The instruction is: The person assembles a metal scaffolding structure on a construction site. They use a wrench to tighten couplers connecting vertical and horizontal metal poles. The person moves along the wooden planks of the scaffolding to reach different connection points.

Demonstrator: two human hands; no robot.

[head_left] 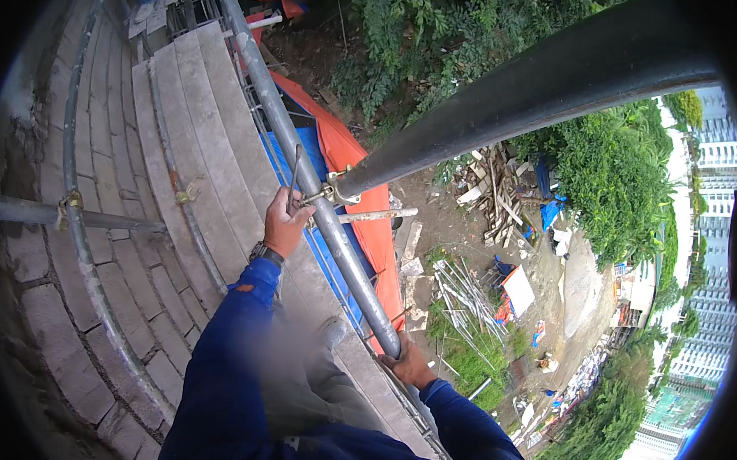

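My left hand (285, 225), a watch at its wrist, is closed around the lower end of a slim dark metal bar (295, 171) that looks like a wrench. Beside those fingers a scaffold clamp (334, 191) with a bolt joins a grey scaffold pipe (287, 132) to a thick dark pipe (506, 96) running off to the upper right. Whether the bar sits on the clamp's bolt I cannot tell. Farther down, my right hand (410, 362) wraps around the near end of the grey pipe.
Concrete-coloured planks (213, 112) form the walkway by a block wall (116, 272). Another pipe (81, 209) with clamps runs along the wall. Beyond the grey pipe the ground drops away, with orange sheeting (377, 222), a timber pile (497, 194) and loose poles (468, 304) below.
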